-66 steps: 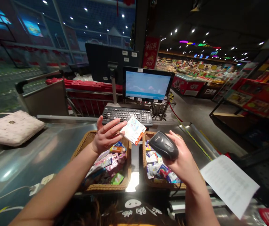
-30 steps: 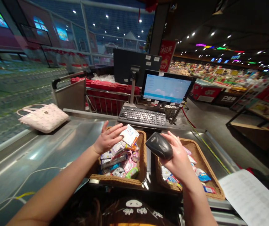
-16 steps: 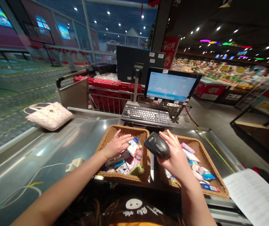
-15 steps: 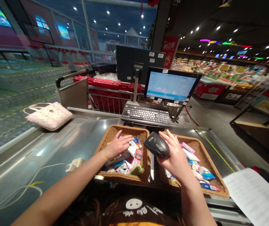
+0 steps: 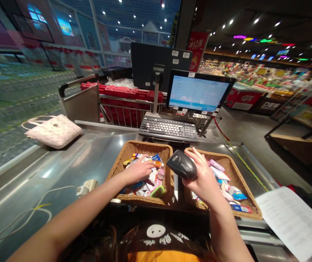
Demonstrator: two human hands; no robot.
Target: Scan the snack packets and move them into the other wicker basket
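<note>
My right hand [image 5: 202, 174] is wrapped round a black barcode scanner [image 5: 182, 165], held above the gap between two wicker baskets. Over the left wicker basket [image 5: 169, 189], my left hand [image 5: 138, 171] reaches in with fingers stretched. Its fingertips are at a small orange package [image 5: 156, 163]; a grip on it is not visible. Around it lie mixed small packaged goods, among them a green item [image 5: 157, 191] and a pink-lidded jar [image 5: 160, 174]. The right wicker basket [image 5: 250, 189] holds a pink item [image 5: 216, 165], a blue-and-white package [image 5: 238, 194] and a blue box [image 5: 240, 208].
Behind the baskets stand a keyboard [image 5: 169, 128] and a lit monitor [image 5: 199, 91]. A pale handbag [image 5: 56, 131] rests on the metal counter [image 5: 96, 153] at left, near a white power adapter [image 5: 87, 187] with a cable. A printed sheet [image 5: 292, 218] lies at right.
My left hand has moved slightly down within the left basket, its fingers now closer together at the orange package. My right hand keeps the scanner in nearly the same place. The view has shifted slightly.
</note>
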